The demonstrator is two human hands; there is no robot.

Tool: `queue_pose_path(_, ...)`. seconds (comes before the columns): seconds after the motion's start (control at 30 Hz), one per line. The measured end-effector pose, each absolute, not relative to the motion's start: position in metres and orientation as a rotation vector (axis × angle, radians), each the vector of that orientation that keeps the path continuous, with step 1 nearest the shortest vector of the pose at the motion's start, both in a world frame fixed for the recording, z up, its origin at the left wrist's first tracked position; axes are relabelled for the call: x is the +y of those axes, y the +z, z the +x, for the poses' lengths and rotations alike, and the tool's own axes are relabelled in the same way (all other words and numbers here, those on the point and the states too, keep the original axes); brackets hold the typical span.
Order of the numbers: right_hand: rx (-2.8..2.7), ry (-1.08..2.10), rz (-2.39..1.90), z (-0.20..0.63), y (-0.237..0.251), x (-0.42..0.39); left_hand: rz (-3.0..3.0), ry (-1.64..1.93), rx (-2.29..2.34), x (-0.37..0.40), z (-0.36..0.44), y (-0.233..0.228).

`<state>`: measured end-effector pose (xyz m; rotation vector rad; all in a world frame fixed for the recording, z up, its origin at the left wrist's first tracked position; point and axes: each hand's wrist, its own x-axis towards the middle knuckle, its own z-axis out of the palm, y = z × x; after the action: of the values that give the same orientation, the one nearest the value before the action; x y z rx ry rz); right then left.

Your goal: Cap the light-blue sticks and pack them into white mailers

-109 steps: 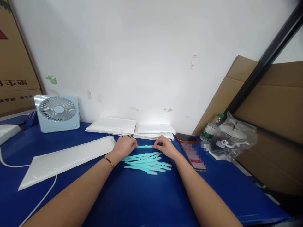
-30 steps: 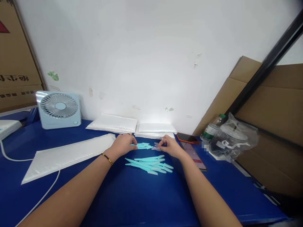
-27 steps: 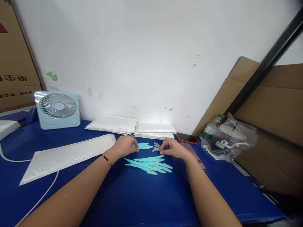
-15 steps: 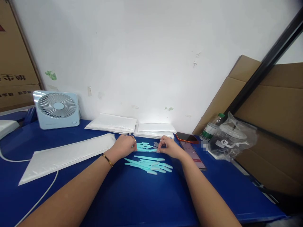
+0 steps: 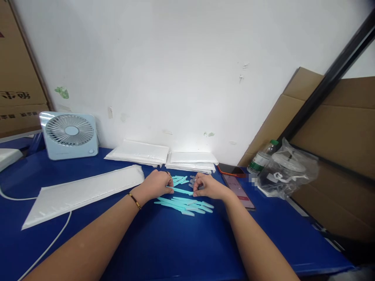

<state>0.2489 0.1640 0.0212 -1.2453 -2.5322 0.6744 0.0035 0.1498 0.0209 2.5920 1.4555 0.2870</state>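
Observation:
A turquoise eyebrow razor [image 5: 183, 191] stretches between my two hands above the blue table. My left hand [image 5: 158, 182] pinches its left end. At its other end, the fingertips of my right hand [image 5: 207, 185] are closed on the tip, which they partly hide. Just in front of the hands lies a loose pile of several similar turquoise razors [image 5: 184, 205], their pale ends to the right. Behind the held one is a second group of turquoise razors [image 5: 180, 180], partly covered by my left hand. Small greyish translucent pieces [image 5: 191, 180] lie beside my right fingers.
White padded mailers [image 5: 140, 152] are stacked by the wall, with another long mailer [image 5: 84, 195] on the left. A light-blue fan [image 5: 70, 134] stands behind it. To the right are two phones [image 5: 238, 191], a bottle [image 5: 262, 158] and a bagged cup [image 5: 285, 171].
Both hands have come slightly nearer to me. The razor that lay topmost on the front pile is gone from there, and one is now between my hands.

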Motion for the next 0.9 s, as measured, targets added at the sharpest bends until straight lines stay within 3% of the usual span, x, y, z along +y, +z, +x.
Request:
queue_pose_path(0.27,-2.297,0.529,-1.387,0.266,0.029,0.167,2.448,0.341,1.751,0.157,-0.016,0.029)
queue_pose_path(0.47,-2.489,0.787,-1.216,0.265,0.039,0.154,2.526,0.345,1.445,0.141,-0.002,0.037)
queue_pose_path(0.67,-2.707,0.747,-1.130,0.240,0.036,0.148,2.473,0.219,1.301,0.128,0.007,0.041)
queue_pose_path(0.9,-2.509,0.683,-1.205,0.252,0.026,0.159,2.591,0.232,1.361,0.136,0.004,0.033)
